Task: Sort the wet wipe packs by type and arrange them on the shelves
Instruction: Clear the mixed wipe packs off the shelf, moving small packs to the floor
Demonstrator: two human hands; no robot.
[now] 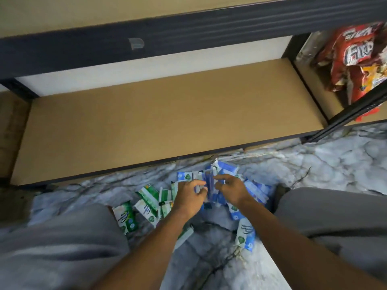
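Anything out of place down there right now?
Yes: packs lie jumbled on the floor, green packs left, blue packs right, none on the shelf. One stray blue pack lies apart, nearer the person.

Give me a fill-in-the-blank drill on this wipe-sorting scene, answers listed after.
1. The green-and-white wet wipe packs lie to the person's ____ of the blue-and-white wet wipe packs.
2. The left hand and right hand both reach into the ____ packs.
3. Every pack lies on the grey marbled floor; the brown shelf board holds ____ of them.
4. The red snack bags sit on the shelf to the ____.
Answers: left, blue-and-white, none, right.
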